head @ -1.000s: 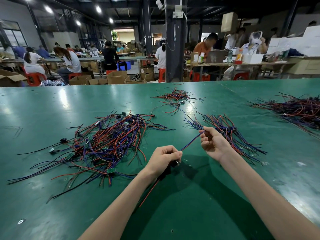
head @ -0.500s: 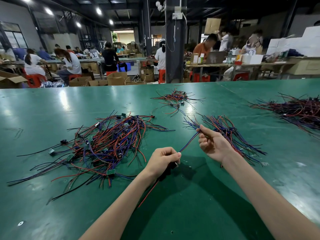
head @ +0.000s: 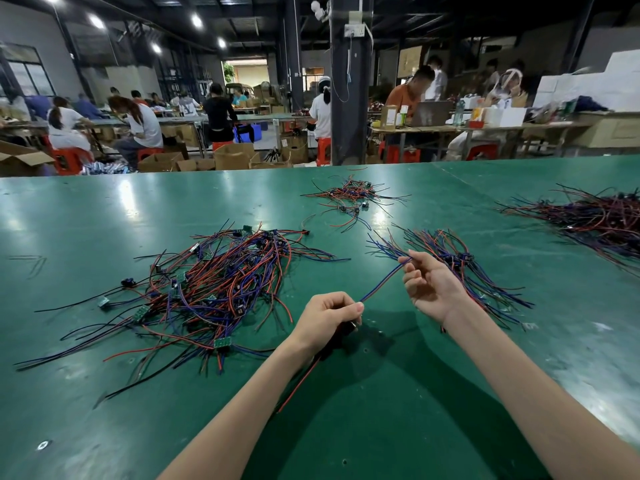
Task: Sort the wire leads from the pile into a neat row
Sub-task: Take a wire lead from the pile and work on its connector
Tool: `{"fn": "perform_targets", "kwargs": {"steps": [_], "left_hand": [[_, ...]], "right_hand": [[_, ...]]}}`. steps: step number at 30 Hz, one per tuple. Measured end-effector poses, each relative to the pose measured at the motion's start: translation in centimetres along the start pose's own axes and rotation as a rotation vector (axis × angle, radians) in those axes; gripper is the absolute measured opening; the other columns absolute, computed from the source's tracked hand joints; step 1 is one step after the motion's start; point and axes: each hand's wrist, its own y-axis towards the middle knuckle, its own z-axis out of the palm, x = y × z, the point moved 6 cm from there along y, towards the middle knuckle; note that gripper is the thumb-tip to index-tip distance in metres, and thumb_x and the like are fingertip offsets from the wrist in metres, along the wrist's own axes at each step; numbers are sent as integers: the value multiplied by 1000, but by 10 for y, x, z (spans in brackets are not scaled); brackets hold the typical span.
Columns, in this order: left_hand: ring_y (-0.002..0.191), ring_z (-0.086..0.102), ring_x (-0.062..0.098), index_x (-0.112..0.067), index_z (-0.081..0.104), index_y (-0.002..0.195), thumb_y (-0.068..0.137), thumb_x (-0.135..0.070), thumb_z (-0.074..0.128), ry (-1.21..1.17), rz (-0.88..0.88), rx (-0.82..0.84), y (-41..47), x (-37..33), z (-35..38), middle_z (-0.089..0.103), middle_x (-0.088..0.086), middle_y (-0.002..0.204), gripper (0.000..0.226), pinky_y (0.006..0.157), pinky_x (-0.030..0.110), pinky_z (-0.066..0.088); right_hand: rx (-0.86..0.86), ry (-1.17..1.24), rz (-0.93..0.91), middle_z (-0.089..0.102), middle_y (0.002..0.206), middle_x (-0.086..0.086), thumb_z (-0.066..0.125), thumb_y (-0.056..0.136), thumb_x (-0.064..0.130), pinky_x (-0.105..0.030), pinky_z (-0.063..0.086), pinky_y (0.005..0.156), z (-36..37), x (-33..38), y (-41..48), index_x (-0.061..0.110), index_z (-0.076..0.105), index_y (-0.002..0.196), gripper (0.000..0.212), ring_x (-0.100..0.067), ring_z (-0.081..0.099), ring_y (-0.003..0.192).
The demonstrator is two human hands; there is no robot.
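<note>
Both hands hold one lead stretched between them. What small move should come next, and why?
Probably lay it onto the row of leads just behind the right hand. The blue lead is stretched straight between that hand's pinch and the left hand, clear of the tangled pile, so it seems ready to join the row.

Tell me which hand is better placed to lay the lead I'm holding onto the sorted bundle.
Probably the right hand: it pinches the far end of the wire lead just beside the sorted bundle. The left hand grips the near end, closer to the tangled pile.
</note>
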Motion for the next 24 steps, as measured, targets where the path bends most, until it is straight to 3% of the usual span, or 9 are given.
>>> {"fn": "perform_targets", "kwargs": {"steps": [6,9,12,18,24], "left_hand": [[41,45,7,-11,59,60,88,-12,64,-6,2,-4,2,2,1,56,0,52,28,43,14,34],[43,45,8,-10,59,60,88,-12,64,-12,7,-5,1,2,1,56,0,52,29,44,15,35],[44,46,8,-11,59,60,88,-12,64,-2,9,-1,1,2,1,56,-1,53,29,45,15,36],[45,46,9,-10,59,60,88,-12,63,3,14,-2,0,-1,1,56,0,53,29,46,15,37],[45,47,8,-11,60,59,89,-12,63,-15,25,-9,-1,-2,0,57,-1,52,29,47,15,38]], "right_hand": [[-22,0,8,49,49,4,57,92,29,-11,35,31,-2,-1,2,7,57,75,28,-1,44,35],[2,-23,-6,52,54,1,69,79,39,-12,40,34,-2,1,2,9,57,76,32,-4,47,38],[54,-55,3,53,55,0,75,68,34,-12,41,34,2,0,0,10,57,74,31,-5,48,39],[32,-22,3,52,53,2,66,83,23,-11,40,34,2,0,-3,7,57,75,20,-2,45,37],[20,-6,7,54,55,-1,58,90,39,-14,41,35,0,-2,-2,6,59,83,34,-6,48,39]]}}
